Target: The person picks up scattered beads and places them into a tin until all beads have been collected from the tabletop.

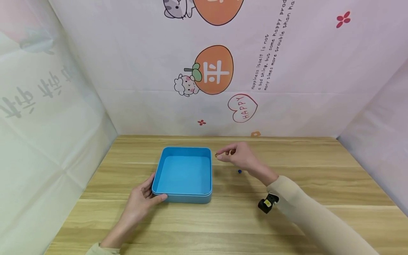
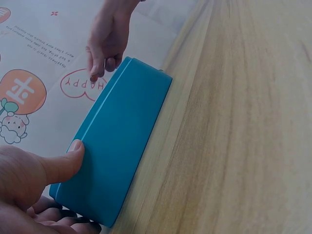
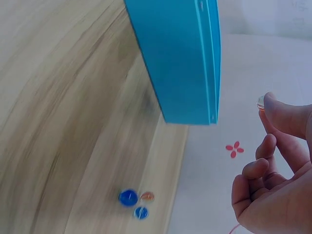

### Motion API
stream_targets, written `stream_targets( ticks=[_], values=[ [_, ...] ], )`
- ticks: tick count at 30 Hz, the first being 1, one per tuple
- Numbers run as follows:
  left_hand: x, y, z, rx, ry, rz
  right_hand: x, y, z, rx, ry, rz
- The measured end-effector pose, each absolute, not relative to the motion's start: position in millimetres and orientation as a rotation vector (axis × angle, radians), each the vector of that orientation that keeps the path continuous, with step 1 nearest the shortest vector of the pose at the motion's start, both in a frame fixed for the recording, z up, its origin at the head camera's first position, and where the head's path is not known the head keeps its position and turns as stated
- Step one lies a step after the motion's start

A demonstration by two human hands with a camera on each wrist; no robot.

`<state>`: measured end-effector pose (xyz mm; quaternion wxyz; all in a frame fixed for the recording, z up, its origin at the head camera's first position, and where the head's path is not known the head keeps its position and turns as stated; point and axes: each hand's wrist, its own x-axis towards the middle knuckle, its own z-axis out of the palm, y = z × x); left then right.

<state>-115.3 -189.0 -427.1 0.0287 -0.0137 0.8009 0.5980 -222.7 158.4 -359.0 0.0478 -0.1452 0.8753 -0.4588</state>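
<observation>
An open blue square box (image 1: 183,175) stands on the wooden table, with a bare floor inside in the head view. My left hand (image 1: 141,198) grips its near left corner, thumb on the front wall and fingers along the left side. Just off the box's right rim, my right hand (image 1: 239,155) pinches a small, clear, round marble (image 3: 261,103) between thumb and forefinger; the other fingers are loosely bent. In the right wrist view a dark blue marble (image 3: 127,197), a lighter blue marble (image 3: 141,213) and an orange-tinted marble (image 3: 147,196) lie close together on the table.
The wood-grain table (image 1: 248,226) ends at a printed white cloth backdrop (image 1: 153,106), with another cloth wall (image 1: 47,124) on the left. A small black device (image 1: 267,203) is strapped at my right wrist.
</observation>
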Motion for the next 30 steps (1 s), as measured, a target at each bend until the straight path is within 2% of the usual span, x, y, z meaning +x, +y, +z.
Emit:
stream_targets(
  ticks=[17, 30],
  values=[
    [-114.9, -187.6, -425.4, -0.050, 2.470, 1.841, -226.5, 108.9, -354.4, -0.597, 2.603, -1.463],
    [-114.5, -188.3, -427.3, -0.055, 2.462, 1.847, -225.1, 69.6, -366.8, -0.762, 2.609, -1.439]
  ],
)
